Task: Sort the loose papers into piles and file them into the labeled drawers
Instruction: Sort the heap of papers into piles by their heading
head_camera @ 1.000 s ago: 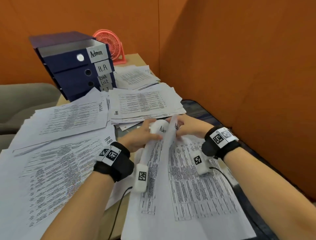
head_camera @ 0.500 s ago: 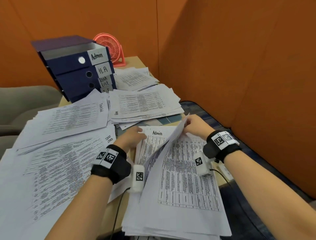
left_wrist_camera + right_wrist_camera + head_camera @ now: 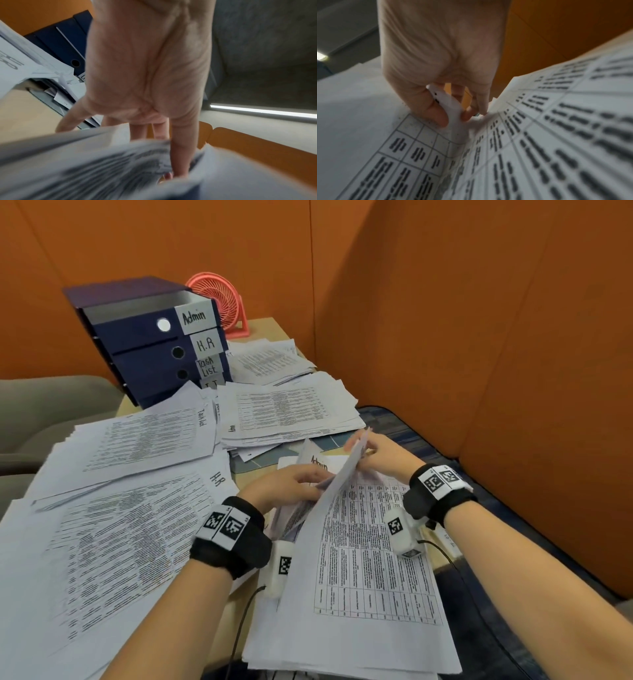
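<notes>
The right hand (image 3: 378, 454), pinching the top sheet (image 3: 370, 577), has raised it; the left hand (image 3: 284, 487) slips straight fingers beneath. We read the Admin heading (image 3: 319, 464): sorting continues.

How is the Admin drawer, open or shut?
Open. The Admin drawer is pulled forward, and its grey inside shows in front of the top of the cabinet.
</notes>
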